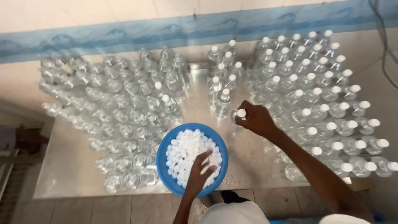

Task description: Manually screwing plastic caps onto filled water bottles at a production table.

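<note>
As right hand (257, 119) caps bottle (237, 118), left hand (199, 176) in caps (186, 151)

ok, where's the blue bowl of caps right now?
Head view, near table edge, centre-left: the blue bowl sits between the uncapped bottles and capped bottles, left hand reaching into it.

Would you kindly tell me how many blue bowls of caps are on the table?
1: the round blue plastic bowl of white caps sits at the metal table's near edge, under the left hand. None looks hidden.

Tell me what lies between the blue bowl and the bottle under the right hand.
Only bare metal table separates the blue bowl from the bottle under the right hand, seen from the head camera.
</note>
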